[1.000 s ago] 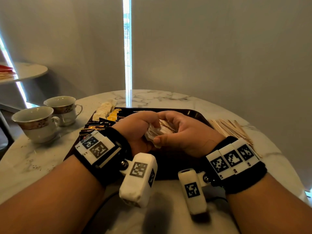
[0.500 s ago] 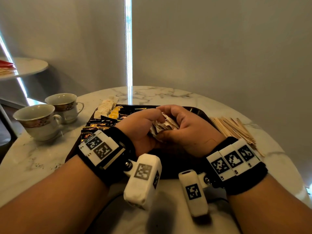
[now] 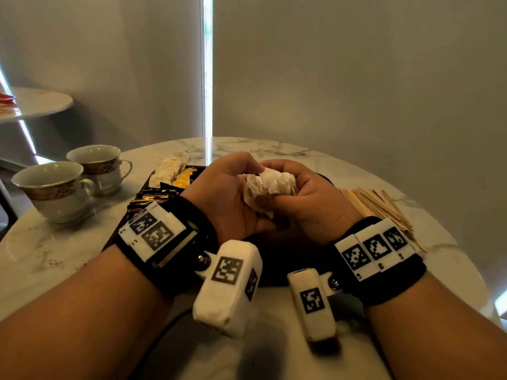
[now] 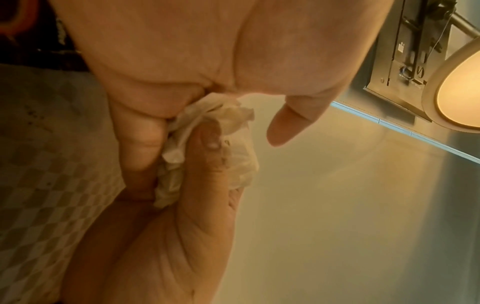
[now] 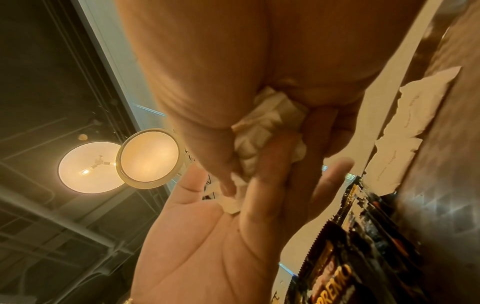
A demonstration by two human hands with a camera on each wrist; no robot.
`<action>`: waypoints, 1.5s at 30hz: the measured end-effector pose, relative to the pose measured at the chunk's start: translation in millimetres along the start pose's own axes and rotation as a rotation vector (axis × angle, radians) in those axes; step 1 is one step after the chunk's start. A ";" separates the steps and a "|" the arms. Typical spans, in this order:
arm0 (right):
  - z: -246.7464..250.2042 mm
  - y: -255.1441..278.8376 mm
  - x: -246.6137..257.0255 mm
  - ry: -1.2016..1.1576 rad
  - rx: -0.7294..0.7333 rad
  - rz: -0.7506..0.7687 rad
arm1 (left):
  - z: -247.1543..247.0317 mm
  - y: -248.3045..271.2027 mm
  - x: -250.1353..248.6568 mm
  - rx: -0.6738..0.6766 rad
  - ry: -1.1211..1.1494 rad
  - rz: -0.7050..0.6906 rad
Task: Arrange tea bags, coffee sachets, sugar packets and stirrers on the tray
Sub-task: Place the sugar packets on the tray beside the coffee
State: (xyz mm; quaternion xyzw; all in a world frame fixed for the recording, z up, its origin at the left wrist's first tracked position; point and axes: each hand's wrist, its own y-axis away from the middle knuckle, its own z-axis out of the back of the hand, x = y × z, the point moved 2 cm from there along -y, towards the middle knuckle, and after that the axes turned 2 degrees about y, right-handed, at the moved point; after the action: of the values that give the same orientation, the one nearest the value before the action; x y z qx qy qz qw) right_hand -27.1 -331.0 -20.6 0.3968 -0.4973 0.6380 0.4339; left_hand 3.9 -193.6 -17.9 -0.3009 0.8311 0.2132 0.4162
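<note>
Head view: both hands' fingers clamp what looks like crumpled white packets [image 3: 270, 185] above the tray [image 3: 290, 278].

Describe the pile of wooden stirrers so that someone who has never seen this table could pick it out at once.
Start at the round marble table and find the dark tray in its middle. The wooden stirrers lie off the tray, on the marble just right of it, behind the right hand. They are the only thin, pale, bare sticks there; the tray holds only packets, and the cups stand on the far left.
</note>
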 end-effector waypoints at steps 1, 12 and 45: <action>0.0 -0.3 -0.3 0.000 -0.006 0.005 | -0.2 -0.3 0.8 0.003 -0.006 0.016; 1.2 0.5 2.9 0.004 0.139 -0.058 | -1.5 -2.4 7.4 -0.011 -0.073 0.083; -2.0 5.0 9.5 -0.004 0.208 -0.008 | 1.6 1.4 3.8 0.035 -0.070 0.046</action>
State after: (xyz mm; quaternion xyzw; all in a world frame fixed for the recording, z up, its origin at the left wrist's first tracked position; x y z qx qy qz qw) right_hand -34.9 -328.2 -13.5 0.4428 -0.4277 0.6837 0.3919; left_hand 2.1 -192.9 -21.8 -0.2669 0.8262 0.2185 0.4454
